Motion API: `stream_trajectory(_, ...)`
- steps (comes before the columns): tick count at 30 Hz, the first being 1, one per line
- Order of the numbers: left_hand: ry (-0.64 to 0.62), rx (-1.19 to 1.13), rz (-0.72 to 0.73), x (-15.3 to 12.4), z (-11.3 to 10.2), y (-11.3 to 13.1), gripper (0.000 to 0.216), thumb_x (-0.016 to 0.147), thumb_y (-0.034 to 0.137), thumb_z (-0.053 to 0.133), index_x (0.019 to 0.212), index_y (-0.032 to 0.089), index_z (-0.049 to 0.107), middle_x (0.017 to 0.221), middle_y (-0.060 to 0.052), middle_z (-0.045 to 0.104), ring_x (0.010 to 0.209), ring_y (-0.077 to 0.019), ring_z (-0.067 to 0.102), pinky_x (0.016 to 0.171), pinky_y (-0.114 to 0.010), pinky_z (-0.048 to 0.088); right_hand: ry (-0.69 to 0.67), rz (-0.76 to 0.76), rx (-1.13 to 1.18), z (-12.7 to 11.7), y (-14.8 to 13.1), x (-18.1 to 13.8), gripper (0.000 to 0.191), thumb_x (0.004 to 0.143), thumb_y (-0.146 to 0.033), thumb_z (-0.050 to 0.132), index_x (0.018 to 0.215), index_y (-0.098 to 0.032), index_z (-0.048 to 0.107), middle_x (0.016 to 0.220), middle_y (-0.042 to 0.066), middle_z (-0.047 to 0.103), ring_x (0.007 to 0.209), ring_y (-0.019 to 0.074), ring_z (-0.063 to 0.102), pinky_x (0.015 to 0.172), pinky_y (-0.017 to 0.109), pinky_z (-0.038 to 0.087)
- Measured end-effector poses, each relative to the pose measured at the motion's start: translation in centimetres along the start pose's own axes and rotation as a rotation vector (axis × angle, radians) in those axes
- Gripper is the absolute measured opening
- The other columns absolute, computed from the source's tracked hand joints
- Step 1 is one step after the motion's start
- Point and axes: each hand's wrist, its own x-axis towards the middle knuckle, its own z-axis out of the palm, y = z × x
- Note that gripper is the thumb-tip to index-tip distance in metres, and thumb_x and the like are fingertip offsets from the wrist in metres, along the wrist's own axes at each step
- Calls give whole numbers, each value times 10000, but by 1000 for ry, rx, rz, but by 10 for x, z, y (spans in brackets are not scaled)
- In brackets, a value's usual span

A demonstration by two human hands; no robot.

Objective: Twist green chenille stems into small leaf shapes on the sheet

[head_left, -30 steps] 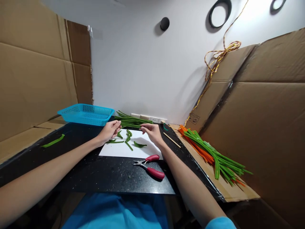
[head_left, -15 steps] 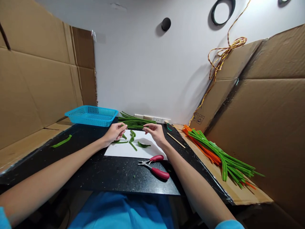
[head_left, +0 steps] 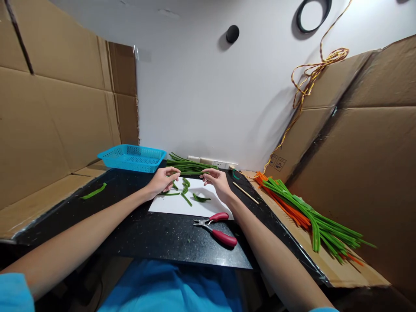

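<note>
My left hand (head_left: 165, 180) is closed in a pinch above the left side of a white sheet (head_left: 172, 207). Facing it, my right hand (head_left: 217, 181) also pinches, over the sheet's right side. Whatever is between the fingertips blends into the dark green bundle of pipe cleaners (head_left: 190, 166) behind them, so I cannot make it out. Several fuzzy green pieces lie on the paper, among them a leaf-shaped piece (head_left: 201, 198), a looped piece (head_left: 185, 185) and a short straight stem (head_left: 186, 199). The left fingers partly hide others.
Red-handled cutters (head_left: 217, 228) lie spread in front of the sheet. A wooden stick (head_left: 246, 193) is to the right, beside orange pipe cleaners (head_left: 287, 208) and light green ones (head_left: 320, 221). A blue basket (head_left: 133, 164) stands back left; a green strip (head_left: 94, 191) lies at left. Cardboard walls (head_left: 377, 164) flank the table.
The whole view has shifted slightly, so everything appears farther right. Both hands keep their pinched pose above the sheet, and the pieces on the paper lie as before.
</note>
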Motion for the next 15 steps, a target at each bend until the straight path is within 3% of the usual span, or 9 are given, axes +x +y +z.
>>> stream_trajectory(8,-17,-14,-1,1,0,1,345,862,461,792,839,161,624,723,1,626,323,-36,442,277,-158,255,-57,81,72,1,-4,-2,330,668,-397,932,837,-154,787,779,66,747,653,141,596,573,272,478)
stream_trajectory(15,-48,6,-36,1,-1,0,341,898,462,747,843,156,607,687,7,616,334,-45,463,284,-152,263,-31,129,229,0,-10,-2,403,661,-457,958,860,-155,778,796,49,732,634,114,590,568,239,524)
